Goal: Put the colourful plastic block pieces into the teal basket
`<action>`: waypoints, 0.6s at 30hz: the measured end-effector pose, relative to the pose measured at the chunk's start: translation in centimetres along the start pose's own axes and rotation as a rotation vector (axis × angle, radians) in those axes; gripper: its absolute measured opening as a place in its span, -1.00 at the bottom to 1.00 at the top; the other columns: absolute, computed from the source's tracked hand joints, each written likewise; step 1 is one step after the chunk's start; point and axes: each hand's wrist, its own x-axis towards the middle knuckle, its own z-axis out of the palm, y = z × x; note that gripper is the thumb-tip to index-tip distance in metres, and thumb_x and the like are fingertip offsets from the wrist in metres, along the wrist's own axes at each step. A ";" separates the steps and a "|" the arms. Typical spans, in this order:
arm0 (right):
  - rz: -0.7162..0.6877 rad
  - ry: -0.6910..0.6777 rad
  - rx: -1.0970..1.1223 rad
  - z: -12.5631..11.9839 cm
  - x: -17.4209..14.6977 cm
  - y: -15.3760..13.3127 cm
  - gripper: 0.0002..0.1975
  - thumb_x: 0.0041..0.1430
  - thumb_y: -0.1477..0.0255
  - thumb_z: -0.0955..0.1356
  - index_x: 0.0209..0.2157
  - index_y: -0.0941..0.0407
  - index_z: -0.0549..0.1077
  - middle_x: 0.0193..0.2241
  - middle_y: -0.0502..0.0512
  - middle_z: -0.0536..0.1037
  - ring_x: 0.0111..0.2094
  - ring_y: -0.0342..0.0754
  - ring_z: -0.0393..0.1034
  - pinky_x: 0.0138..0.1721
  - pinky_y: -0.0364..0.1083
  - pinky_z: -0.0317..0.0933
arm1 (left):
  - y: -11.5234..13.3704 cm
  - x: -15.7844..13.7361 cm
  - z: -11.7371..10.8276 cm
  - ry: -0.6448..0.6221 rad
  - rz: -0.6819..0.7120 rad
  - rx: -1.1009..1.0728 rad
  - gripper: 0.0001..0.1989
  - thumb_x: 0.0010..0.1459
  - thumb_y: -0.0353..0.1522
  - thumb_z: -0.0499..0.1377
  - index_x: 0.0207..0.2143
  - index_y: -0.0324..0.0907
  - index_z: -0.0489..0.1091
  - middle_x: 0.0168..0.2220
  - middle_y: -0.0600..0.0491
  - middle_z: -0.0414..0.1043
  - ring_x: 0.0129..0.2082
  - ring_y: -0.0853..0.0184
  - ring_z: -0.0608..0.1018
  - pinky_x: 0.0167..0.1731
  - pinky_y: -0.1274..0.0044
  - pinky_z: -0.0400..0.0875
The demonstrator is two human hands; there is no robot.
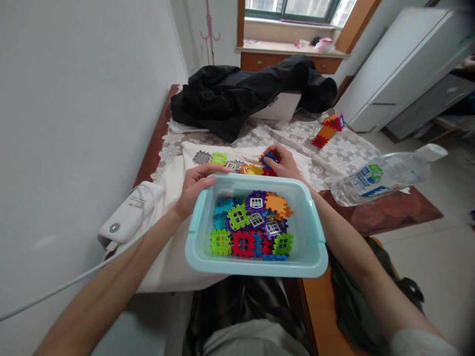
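Note:
A light-blue plastic bin [256,271] stands close in front of me with many interlocking toy building pieces inside, among them a lime window piece [238,216] and an orange square piece [275,204]. My left hand [196,187] is at the bin's far left corner, its fingers stretched toward a grey window piece [232,165]. Behind the bin, my right hand [284,160] pinches a blue building piece [267,159] above a red one [270,172]. A grey piece [202,157], a lime piece [218,158] and a yellow piece [255,170] lie in the same row on the white cloth.
Farther right stands an orange-and-red assembled structure [327,130]. A clear plastic bottle [386,175] lies toward the table's right edge. At left are a white device [129,215] and its cable. Black fabric [245,91] covers the table's far end, partly over a white box [280,106].

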 end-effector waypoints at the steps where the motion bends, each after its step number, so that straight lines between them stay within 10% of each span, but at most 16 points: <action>1: 0.010 0.038 0.086 -0.3 0.0 -0.4 -0.77 0.17 0.25 0.46 -0.18 0.01 0.45 -0.27 0.03 0.60 -0.28 0.01 0.52 -0.15 0.07 0.45 | 0.0 0.0 -0.1 0.041 0.026 0.043 -0.73 0.10 -0.27 0.34 -0.16 -0.10 0.76 -0.12 -0.04 0.76 -0.09 0.07 0.73 -0.03 0.29 0.66; 6: 0.031 0.041 0.367 -3.0 -0.6 -4.1 -0.48 0.05 -0.06 0.57 -0.15 -0.06 0.42 -0.19 0.04 0.56 -0.32 -0.03 0.49 -0.26 0.04 0.50 | 0.2 0.1 0.0 0.118 0.065 0.132 -0.75 0.06 -0.29 0.33 -0.23 -0.04 0.78 -0.20 -0.01 0.76 0.02 0.02 0.70 0.17 0.20 0.57; 11: 0.012 -0.310 0.383 -4.8 -2.0 -7.4 -0.27 -0.14 -0.24 0.62 -0.07 -0.06 0.57 -0.27 0.09 0.59 -0.30 0.07 0.56 -0.26 0.11 0.53 | 0.3 -0.1 0.4 0.147 0.072 0.130 -0.75 0.05 -0.29 0.31 -0.24 -0.05 0.78 -0.22 -0.01 0.76 -0.05 0.05 0.71 0.06 0.23 0.62; 18: -0.073 -0.237 0.048 -3.0 -0.9 -3.9 -0.53 0.46 -0.08 0.32 0.04 -0.05 0.65 0.03 0.16 0.68 0.04 0.14 0.59 0.16 0.24 0.49 | 0.0 -0.2 0.5 0.211 0.066 0.128 -0.76 0.02 -0.31 0.33 -0.26 -0.03 0.78 -0.21 0.00 0.77 0.06 0.01 0.70 0.29 0.16 0.48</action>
